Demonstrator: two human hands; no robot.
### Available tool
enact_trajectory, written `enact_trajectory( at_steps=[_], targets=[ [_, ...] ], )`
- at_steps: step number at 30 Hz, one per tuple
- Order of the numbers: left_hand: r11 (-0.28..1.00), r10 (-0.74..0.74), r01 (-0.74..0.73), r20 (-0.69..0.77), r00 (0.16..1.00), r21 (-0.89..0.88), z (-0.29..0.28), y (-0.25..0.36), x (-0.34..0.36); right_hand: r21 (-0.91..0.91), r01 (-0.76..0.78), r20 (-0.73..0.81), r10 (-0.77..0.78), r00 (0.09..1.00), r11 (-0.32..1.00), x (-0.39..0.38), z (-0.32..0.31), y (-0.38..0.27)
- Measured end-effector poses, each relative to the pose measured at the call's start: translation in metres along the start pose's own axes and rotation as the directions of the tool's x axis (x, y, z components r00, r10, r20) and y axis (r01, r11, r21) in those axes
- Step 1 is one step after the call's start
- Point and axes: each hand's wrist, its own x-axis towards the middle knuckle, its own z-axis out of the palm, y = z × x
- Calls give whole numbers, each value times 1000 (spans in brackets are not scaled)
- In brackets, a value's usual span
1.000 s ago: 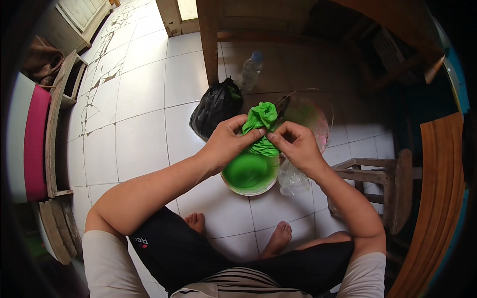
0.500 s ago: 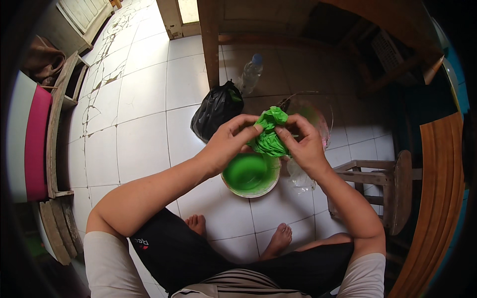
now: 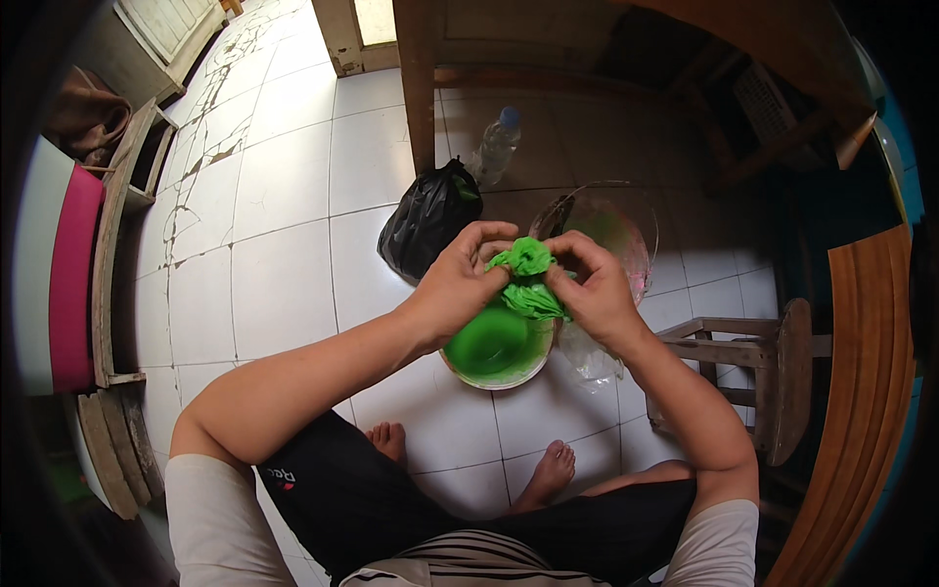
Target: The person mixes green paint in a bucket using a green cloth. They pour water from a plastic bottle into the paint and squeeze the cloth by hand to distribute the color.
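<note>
Between my two hands is a crumpled bright green sheet [image 3: 529, 256], thin and wrinkled; whether it is plastic or paper I cannot tell. Its top is gathered into a small bunch and the rest hangs in folds. My left hand [image 3: 468, 271] pinches its left side, and my right hand [image 3: 595, 287] pinches the right side with thumb and fingers. Just below is a round tub [image 3: 499, 344] with a pale rim and a green inside, partly covered by my hands. A clear plastic bag [image 3: 589, 358] lies on the floor beside the tub, under my right wrist.
Beyond my left hand sits a black plastic bag [image 3: 427, 220], with a clear bottle with a blue cap [image 3: 499, 147] behind it. A bucket [image 3: 641, 235] with a wire handle stands past my right hand. A wooden stool [image 3: 787, 382] is at the right, a wooden shelf [image 3: 125, 235] at the left.
My hands and the green sheet have come slightly nearer to me. The sheet's top has folded down into a tighter, rounder bunch between my fingers.
</note>
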Motion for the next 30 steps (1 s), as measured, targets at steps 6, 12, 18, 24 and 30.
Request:
enact_trajectory(
  at_steps=[6, 12, 18, 24, 30],
  targets=[
    [963, -108, 151, 192, 975, -225, -5, 6, -2, 60, 5, -117, 2, 993, 998, 2, -6, -7],
    [986, -158, 151, 120, 980, 65, -2, 3, 0, 74, 6, -113, 2, 994, 997, 2, -4, 1],
    [955, -147, 143, -2, 989, 260, -6, 4, 1, 128, -35, -89, 46, 995, 991, 1, -2, -5],
    [970, -116, 110, 14, 993, 218, -3, 4, -2, 37, 47, -89, -44, 995, 998, -1, -2, -8],
    [981, -111, 108, 8, 994, 164, -1, 11, -5, 12, 73, -78, -72, 994, 997, -2, -4, -4]
  ],
)
